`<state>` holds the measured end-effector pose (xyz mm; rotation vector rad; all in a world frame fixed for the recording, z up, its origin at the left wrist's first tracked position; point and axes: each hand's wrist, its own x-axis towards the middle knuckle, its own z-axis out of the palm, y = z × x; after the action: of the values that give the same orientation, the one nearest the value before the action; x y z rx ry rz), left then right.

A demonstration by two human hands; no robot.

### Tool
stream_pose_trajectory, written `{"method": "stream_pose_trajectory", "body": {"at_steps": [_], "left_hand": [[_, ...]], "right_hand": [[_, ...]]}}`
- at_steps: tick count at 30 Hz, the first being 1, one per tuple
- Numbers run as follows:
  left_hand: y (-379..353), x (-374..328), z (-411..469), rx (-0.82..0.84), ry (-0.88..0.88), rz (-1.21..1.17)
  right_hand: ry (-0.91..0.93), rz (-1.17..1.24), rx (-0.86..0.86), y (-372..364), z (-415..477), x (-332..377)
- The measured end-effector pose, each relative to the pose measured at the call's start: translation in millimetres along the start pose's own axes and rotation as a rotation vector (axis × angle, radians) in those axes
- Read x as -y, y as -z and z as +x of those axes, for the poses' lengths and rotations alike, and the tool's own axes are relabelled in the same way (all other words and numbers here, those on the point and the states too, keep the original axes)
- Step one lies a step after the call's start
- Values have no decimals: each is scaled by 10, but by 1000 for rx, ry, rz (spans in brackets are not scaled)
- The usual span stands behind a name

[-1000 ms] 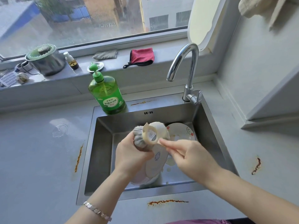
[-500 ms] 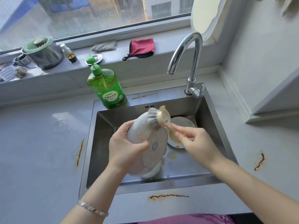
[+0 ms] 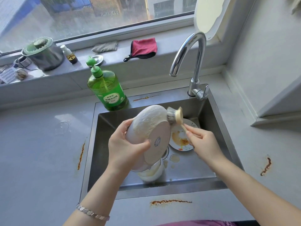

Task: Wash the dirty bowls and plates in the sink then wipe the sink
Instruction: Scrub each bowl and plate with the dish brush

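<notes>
Bowl [image 3: 151, 128], soapy and bottom-up, gripped in my left hand [image 3: 125, 149] over the sink [image 3: 104, 131]; right hand [image 3: 203, 144] pinches the brush [image 3: 174, 115], bristles on its side. Greasy plate [image 3: 180, 141] lies just behind, more bowls [image 3: 151, 174] underneath, soap bottle [image 3: 107, 93] left of the tap [image 3: 193, 62].

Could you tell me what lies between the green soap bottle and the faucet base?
Head view: just an orange-brown streak on the sink ledge between bottle and faucet.
</notes>
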<state>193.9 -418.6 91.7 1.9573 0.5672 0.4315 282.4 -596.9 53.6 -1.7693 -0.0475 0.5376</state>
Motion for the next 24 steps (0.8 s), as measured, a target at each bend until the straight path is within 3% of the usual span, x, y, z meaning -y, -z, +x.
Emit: {"method": "stream_pose_trajectory", "body": {"at_steps": [3, 8, 14, 20, 24], "left_hand": [[-35, 22, 22, -8, 13, 2], [-37, 58, -21, -27, 88, -105], [-154, 132, -99, -19, 174, -332], [-65, 194, 120, 292, 182, -100], [-72, 107, 305, 431, 78, 179]], "right_hand": [[88, -11, -13, -50, -23, 83], [-86, 16, -87, 91, 114, -153], [-216, 322, 88, 65, 157, -73], [-94, 177, 126, 260, 160, 19], [42, -77, 161, 319, 174, 62]]}}
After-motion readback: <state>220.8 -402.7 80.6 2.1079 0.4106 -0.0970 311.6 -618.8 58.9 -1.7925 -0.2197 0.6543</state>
